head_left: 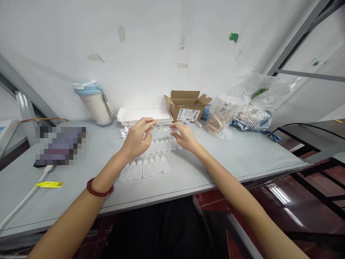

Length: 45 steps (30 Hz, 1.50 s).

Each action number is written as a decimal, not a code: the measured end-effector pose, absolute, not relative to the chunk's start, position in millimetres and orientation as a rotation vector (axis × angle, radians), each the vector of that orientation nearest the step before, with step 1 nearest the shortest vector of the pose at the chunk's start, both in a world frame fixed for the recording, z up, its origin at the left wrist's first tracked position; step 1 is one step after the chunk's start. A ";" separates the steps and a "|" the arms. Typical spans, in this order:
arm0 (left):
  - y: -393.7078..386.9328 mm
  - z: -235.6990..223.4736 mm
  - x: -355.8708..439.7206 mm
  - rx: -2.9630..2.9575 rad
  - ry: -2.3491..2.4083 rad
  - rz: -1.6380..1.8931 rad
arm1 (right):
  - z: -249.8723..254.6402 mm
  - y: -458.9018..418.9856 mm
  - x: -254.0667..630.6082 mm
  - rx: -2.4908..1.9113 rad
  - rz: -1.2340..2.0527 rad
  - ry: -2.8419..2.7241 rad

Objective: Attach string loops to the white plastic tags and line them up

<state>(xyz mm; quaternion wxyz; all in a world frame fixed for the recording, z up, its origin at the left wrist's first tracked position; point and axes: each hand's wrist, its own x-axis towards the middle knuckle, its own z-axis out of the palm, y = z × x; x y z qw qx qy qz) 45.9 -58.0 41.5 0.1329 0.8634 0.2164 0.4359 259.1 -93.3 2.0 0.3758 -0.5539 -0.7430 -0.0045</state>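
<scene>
My left hand (138, 138) is over the grey table, its thumb and fingers drawn together in a pinch. Facing it, my right hand (185, 136) has its fingers curled toward the thumb. Whitish, translucent material and white cord show between the two hands, but what each one grips is too small to make out. Below them lies a front row of frosted, tag-shaped pieces (146, 168) with white cord loops. A second row of frosted tags (163, 145) sits behind it, partly covered by my left hand. Small white pieces (124, 132) are heaped left of my left hand.
A stack of white trays (145, 116) and an open cardboard box (188, 107) stand by the wall. Clear plastic bags (223, 117) lie to the right. At left are a blue-lidded tumbler (94, 104), a blurred phone-like device (63, 145) and a white cable (24, 201).
</scene>
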 end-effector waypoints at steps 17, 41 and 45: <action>-59.2 40.2 47.2 2.505 0.610 1.265 | 7.7 -103.9 249.5 -1.165 0.122 -2.013; -69.6 34.7 51.7 2.578 0.763 1.081 | 15.7 -113.0 237.9 -1.189 0.483 -1.724; -67.0 29.6 53.0 2.655 0.676 1.070 | 16.3 -113.7 234.0 -1.125 0.716 -1.575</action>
